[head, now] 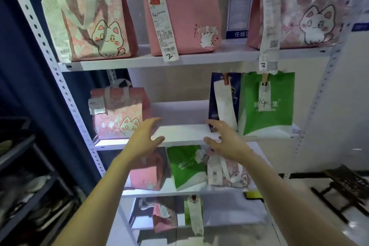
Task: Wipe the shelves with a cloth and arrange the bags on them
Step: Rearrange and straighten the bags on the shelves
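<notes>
While the left hand (144, 138) and right hand (223, 140) hover spread, a pink bag (117, 112) and navy bag (212, 110) flank them.

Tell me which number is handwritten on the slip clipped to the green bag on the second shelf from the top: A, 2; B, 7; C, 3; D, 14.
D: the white slip hanging on the front of the green bag has 14 written on it.

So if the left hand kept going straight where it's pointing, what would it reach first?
Likely the bare stretch of the middle shelf, between the pink cat bag and the navy bag; the left hand holds nothing. Depth is hard to judge.
</notes>
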The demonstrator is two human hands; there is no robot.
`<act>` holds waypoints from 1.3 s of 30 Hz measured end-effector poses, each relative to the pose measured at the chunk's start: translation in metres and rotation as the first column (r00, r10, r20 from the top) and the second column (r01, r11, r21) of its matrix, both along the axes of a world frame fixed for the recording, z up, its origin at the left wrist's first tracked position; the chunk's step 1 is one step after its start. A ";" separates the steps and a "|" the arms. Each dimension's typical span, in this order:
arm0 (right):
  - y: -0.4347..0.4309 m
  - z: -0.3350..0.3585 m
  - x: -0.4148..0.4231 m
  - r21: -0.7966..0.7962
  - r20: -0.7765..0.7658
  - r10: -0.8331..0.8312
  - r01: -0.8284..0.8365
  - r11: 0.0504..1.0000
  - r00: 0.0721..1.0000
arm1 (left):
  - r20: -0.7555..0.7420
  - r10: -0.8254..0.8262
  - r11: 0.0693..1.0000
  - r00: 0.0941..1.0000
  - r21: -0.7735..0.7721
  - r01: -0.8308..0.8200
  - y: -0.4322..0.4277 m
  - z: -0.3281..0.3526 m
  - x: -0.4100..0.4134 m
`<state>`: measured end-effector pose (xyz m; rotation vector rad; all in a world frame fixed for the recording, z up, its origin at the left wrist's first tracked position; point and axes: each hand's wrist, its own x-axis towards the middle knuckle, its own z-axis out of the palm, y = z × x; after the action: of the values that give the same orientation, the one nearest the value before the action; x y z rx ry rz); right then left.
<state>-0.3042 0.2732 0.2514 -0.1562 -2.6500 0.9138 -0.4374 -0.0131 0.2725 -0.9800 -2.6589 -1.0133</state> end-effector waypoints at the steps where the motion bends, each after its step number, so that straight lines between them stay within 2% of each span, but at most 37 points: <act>1: -0.007 -0.015 0.008 -0.022 0.054 0.019 -0.018 1.000 0.998 | 0.049 0.009 0.999 0.999 -0.054 -0.006 -0.006 -0.014 0.010; 4: -0.027 -0.050 0.031 -0.027 0.158 0.047 -0.043 0.999 0.986 | 0.137 0.021 0.980 0.990 -0.198 0.006 -0.023 -0.049 0.035; 9: -0.051 -0.075 0.046 0.007 0.237 0.090 -0.094 0.996 0.967 | 0.219 0.063 0.952 0.974 -0.305 0.007 -0.059 -0.078 0.058; 21: -0.142 -0.054 -0.011 0.038 0.215 0.148 -0.160 0.986 0.965 | 0.235 0.166 0.951 0.958 -0.295 -0.093 -0.142 -0.061 0.030; 31: -0.215 -0.026 -0.089 0.012 0.167 0.110 -0.114 0.993 0.980 | 0.137 0.142 0.949 0.980 -0.300 -0.095 -0.211 -0.042 -0.053; 39: -0.212 -0.036 -0.097 0.020 0.193 0.044 -0.049 0.999 0.980 | 0.155 0.039 0.963 0.987 -0.271 0.005 -0.200 -0.038 -0.082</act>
<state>-0.4011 0.0615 0.2150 -0.1863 -2.8533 0.9228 -0.5191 -0.2126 0.2340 -0.9570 -2.9930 -0.7669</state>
